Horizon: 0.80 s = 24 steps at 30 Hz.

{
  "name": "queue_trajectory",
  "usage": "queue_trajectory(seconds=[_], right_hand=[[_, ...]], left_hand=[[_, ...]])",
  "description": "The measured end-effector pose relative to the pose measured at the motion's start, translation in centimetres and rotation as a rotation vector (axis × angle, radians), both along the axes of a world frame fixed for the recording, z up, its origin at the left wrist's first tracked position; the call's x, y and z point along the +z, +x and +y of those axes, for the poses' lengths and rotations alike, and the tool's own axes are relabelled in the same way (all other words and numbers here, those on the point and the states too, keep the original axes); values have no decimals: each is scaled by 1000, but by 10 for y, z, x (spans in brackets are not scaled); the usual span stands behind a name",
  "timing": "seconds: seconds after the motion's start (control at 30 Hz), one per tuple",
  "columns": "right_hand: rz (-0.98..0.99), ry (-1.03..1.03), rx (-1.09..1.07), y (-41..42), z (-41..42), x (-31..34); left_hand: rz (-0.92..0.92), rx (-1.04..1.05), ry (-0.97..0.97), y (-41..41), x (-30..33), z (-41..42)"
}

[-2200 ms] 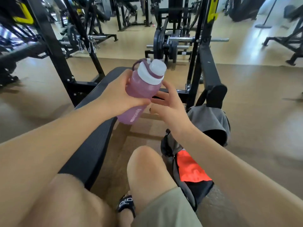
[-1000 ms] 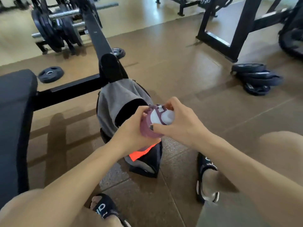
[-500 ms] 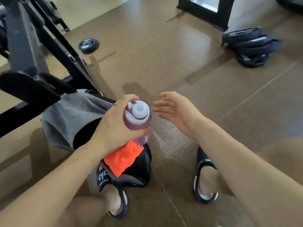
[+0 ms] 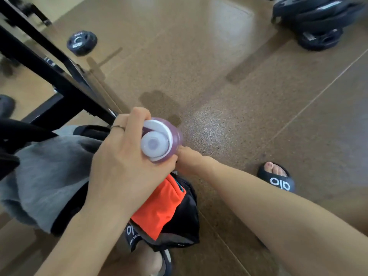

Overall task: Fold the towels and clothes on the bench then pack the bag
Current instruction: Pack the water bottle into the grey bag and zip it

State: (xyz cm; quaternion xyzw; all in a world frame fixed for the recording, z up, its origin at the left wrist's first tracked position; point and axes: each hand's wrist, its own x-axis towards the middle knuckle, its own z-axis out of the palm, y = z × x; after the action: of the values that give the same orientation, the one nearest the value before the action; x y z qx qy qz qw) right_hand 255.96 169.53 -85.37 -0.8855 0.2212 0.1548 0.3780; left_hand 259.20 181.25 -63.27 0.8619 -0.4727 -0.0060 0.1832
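My left hand [image 4: 123, 156] grips a purple water bottle [image 4: 175, 136] with a white lid, held upright and seen from above, right over the bag. The black and grey bag [image 4: 185, 222] stands on the floor with an orange pocket or item [image 4: 161, 206] showing at its near side and a grey flap [image 4: 49, 172] spread to the left. My right hand [image 4: 189, 160] reaches under the bottle toward the bag's right edge; its fingers are mostly hidden, so whether it holds anything is unclear.
A black rack frame [image 4: 59, 76] runs diagonally at the left. A small weight plate [image 4: 81, 42] lies on the brown floor beyond it, and a stack of plates [image 4: 316, 20] sits at top right. My sandalled feet [image 4: 276, 178] flank the bag.
The view tilted down onto the bag. My left hand brought the bottle closer over the bag. My right hand, free beside the bottle before, has dropped under it at the bag's edge.
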Motion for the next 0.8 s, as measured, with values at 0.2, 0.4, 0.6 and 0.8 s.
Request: queue_trajectory(seconds=[0.2,0.4,0.6,0.8], right_hand=[[-11,-271,-28,-7,15,-11],[-25,-394,84,-59,10,-1],[-12,-509,156,-107,2,24],[-10,-433,104,-140,8,36]], left_hand=[[-54,-10,46,-3,1,9],[-41,-89,193,-14,13,17],[-113,-238,288,-36,5,31],[-109,-336,202,-49,-8,46]])
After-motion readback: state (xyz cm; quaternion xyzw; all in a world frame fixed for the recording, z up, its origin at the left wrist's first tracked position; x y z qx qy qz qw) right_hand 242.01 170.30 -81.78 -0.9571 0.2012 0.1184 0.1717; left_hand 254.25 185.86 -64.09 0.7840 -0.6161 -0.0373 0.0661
